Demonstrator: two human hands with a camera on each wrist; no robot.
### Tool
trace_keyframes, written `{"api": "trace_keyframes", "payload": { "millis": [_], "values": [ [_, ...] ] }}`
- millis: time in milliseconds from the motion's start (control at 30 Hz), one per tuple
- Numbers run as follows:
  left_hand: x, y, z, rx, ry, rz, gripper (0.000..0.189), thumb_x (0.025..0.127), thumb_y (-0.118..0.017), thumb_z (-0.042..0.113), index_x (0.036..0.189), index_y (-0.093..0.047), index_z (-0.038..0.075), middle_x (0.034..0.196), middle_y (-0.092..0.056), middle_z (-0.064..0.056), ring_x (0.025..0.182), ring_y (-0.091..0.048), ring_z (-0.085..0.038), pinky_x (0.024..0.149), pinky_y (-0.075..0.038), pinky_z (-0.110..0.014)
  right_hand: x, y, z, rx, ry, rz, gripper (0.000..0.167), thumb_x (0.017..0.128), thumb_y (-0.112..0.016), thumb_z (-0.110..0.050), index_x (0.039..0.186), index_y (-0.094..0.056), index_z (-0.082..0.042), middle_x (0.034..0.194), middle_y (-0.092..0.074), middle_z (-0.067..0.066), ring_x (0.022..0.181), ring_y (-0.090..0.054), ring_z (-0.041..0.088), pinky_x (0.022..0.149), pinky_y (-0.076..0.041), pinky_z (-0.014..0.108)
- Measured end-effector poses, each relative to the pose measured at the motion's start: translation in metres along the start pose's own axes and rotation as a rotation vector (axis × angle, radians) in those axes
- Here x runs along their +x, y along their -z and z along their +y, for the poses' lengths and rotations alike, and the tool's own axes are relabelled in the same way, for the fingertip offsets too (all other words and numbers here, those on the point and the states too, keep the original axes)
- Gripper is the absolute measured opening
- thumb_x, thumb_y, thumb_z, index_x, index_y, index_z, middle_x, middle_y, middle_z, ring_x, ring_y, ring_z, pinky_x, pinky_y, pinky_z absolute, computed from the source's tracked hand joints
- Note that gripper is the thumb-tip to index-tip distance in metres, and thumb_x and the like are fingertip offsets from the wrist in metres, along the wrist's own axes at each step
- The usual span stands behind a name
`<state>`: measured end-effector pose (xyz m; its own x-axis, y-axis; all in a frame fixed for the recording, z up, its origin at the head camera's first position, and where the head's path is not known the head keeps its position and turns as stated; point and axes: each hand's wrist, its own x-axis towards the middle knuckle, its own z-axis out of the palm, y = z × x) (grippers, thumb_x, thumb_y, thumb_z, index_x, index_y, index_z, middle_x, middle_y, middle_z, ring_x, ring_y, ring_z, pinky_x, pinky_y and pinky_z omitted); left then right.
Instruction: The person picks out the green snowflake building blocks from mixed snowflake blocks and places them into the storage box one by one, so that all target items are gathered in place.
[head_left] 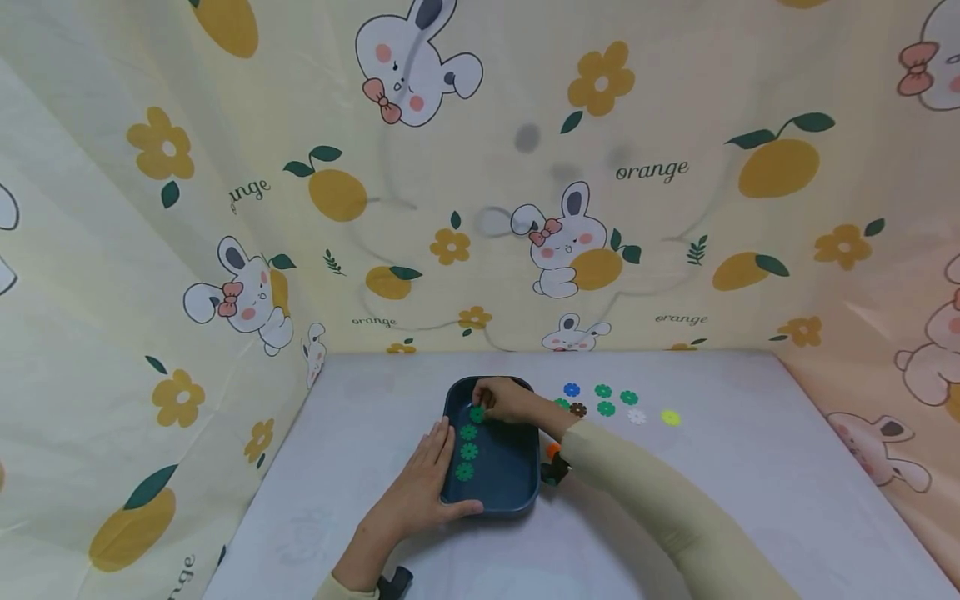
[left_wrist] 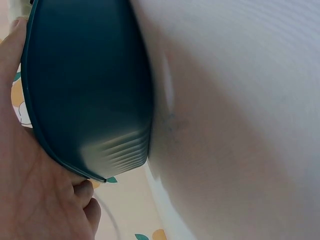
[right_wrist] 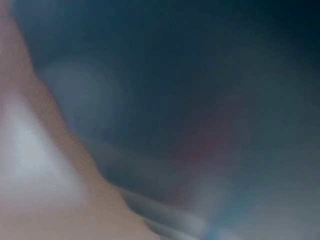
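Observation:
A dark blue tray (head_left: 504, 492) stands on the table, with a column of green flower-shaped pieces (head_left: 468, 451) along its left side. My left hand (head_left: 416, 487) rests against the tray's near-left corner, its fingers straight along the left rim and the thumb along the near edge. In the left wrist view the palm lies beside the tray's wall (left_wrist: 90, 85). Over the tray's far end, my right hand (head_left: 508, 400) pinches a green flower-shaped piece (head_left: 477, 414) at the top of the column. The right wrist view is too blurred to show the fingertips.
Right of the tray lie loose flower-shaped pieces: a blue one (head_left: 572, 389), several green ones (head_left: 606, 408), a brown one (head_left: 577, 409), a white one (head_left: 637, 416) and a yellow one (head_left: 671, 417). An orange piece (head_left: 553, 451) shows partly beside the right wrist. A printed curtain (head_left: 480, 275) surrounds the table.

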<state>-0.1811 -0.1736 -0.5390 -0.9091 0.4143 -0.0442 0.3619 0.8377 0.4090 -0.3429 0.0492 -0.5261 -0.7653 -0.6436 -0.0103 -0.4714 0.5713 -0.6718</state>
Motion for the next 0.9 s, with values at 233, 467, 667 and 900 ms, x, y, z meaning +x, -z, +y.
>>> {"api": "trace_keyframes", "payload": {
  "millis": [233,467,667,900],
  "values": [
    [0.000,0.002,0.002,0.001,0.000,-0.007,0.128,0.089,-0.069,0.079,0.173,-0.007,0.005,0.182,0.006,-0.007,0.168,0.001,-0.025,0.136,-0.011,-0.051,0.005,-0.006,0.005,-0.039,0.003,0.016,0.019,0.095,-0.078,0.003,0.112,-0.071,-0.002,0.094,-0.067,0.004,0.084,-0.062,0.014,0.075,-0.058,0.029],
    [0.000,0.003,0.002,0.005,0.006,-0.013,0.128,0.089,-0.068,0.080,0.173,-0.008,0.004,0.182,0.006,-0.007,0.168,0.002,-0.025,0.136,-0.011,-0.051,0.006,-0.010,0.007,-0.076,-0.005,0.020,0.020,0.096,-0.079,-0.001,0.114,-0.070,-0.004,0.092,-0.067,0.003,0.081,-0.062,0.013,0.071,-0.057,0.029],
    [0.000,0.002,0.001,0.005,-0.003,-0.007,0.127,0.089,-0.068,0.079,0.172,-0.009,0.004,0.182,0.003,-0.010,0.168,0.000,-0.027,0.135,-0.012,-0.052,0.001,-0.008,0.005,-0.083,0.052,0.054,0.015,0.100,-0.075,-0.005,0.114,-0.070,-0.005,0.095,-0.068,0.002,0.080,-0.062,0.012,0.071,-0.057,0.028],
    [-0.001,0.002,0.001,0.004,0.015,-0.015,0.129,0.088,-0.066,0.083,0.173,-0.007,0.006,0.181,0.007,-0.005,0.167,0.003,-0.024,0.135,-0.012,-0.050,-0.015,0.010,0.003,0.030,0.087,0.106,0.012,0.105,-0.070,-0.009,0.117,-0.070,-0.007,0.099,-0.070,0.001,0.084,-0.063,0.014,0.075,-0.059,0.027]
  ]
}}
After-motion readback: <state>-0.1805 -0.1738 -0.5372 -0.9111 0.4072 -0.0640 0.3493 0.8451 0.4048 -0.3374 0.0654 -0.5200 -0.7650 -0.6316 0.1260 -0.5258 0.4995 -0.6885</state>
